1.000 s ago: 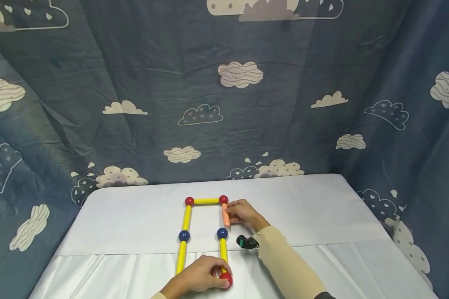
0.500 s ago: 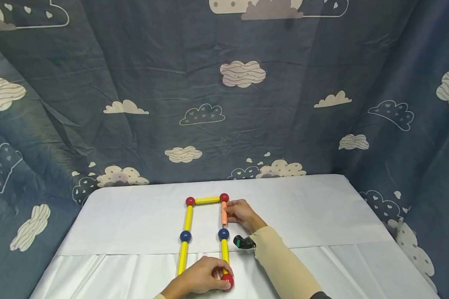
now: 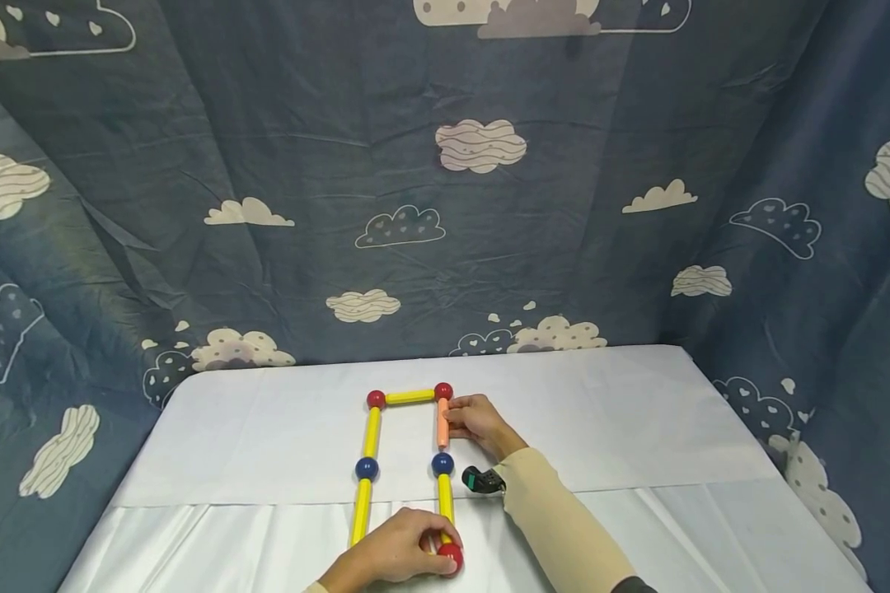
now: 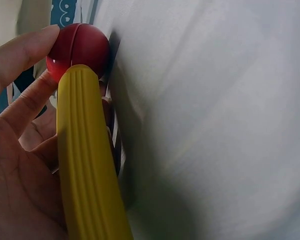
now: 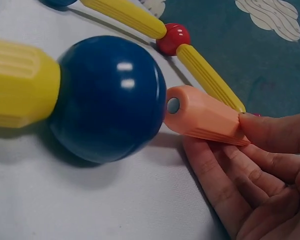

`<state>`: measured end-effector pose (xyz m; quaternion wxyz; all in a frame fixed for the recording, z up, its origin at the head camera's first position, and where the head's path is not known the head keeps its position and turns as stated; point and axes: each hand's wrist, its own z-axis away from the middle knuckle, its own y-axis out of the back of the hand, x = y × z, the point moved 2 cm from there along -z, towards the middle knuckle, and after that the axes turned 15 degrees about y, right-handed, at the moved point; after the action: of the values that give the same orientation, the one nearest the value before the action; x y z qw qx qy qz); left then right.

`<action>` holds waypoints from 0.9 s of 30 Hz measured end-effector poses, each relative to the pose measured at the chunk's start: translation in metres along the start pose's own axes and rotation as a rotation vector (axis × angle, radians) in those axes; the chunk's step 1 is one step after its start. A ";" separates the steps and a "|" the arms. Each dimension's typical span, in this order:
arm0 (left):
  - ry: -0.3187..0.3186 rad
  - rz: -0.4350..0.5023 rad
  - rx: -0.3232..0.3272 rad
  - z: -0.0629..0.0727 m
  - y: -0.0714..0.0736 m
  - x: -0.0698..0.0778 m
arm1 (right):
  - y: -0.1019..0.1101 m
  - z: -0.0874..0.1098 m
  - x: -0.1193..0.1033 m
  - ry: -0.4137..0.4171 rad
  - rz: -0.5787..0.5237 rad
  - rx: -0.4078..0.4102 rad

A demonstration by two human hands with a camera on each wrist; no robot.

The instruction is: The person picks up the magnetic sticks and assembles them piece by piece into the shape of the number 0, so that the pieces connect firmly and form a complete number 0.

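On the white cloth lies a frame of yellow rods and balls. My right hand [image 3: 482,424] pinches an orange rod [image 3: 442,424] on the frame's right side, thumb on one face and fingers beneath. Its far end meets the far right red ball [image 3: 443,391]. At the near end, a round metal disc shows in the right wrist view, close beside the right blue ball [image 5: 110,100]. My left hand [image 3: 408,543] holds the near right red ball [image 4: 80,52] between thumb and fingers. A yellow rod [image 4: 87,160] runs from that ball past the palm; the near left corner is hidden behind this hand.
The left side has a far red ball [image 3: 376,399], yellow rods and a blue ball [image 3: 367,469]. One yellow rod [image 3: 409,397] spans the back. A black device [image 3: 482,479] sits at the right wrist. Dark cloud-printed curtains [image 3: 304,272] stand behind the table [image 3: 601,412].
The orange rod's near end has swung slightly left, in line with the right blue ball, with the right hand moving along. The left hand keeps its hold on the red ball.
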<state>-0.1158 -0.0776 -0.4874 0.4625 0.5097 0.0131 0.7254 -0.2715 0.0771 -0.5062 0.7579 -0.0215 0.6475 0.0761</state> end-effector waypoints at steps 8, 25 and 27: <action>-0.043 -0.021 0.011 0.001 0.003 -0.001 | -0.004 0.004 0.000 0.051 0.038 -0.007; -0.055 -0.018 0.017 0.001 0.002 -0.002 | -0.012 0.012 -0.003 0.090 0.122 0.031; -0.061 -0.024 0.018 0.001 0.001 -0.002 | -0.012 0.013 -0.004 0.085 0.153 0.048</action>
<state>-0.1161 -0.0801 -0.4881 0.4670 0.5353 0.0116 0.7037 -0.2581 0.0664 -0.5009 0.7220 0.0429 0.6805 0.1175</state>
